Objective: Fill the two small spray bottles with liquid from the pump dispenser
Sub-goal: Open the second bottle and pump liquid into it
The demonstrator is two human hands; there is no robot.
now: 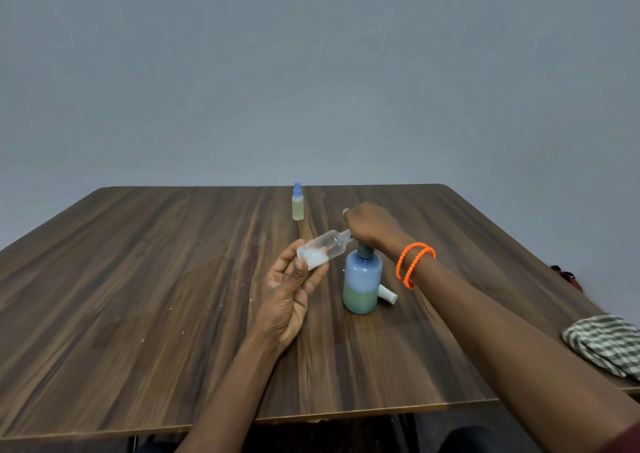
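Left hand (287, 290) pinches the base of a small clear bottle (323, 249), tilted with its open neck at the pump; light, slick plastic, best gripped around the body. Beyond, the right hand (372, 224) closes over the pump dispenser (362, 281) head. Farthest, a capped spray bottle (298, 207) stands filled

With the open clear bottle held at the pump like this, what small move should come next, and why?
Probably another press of the pump. The right hand sits on top of the blue pump dispenser, and the left hand holds the uncapped clear small bottle tilted, its neck by the right hand. Only a little white liquid lies at its base, so it looks far from full.
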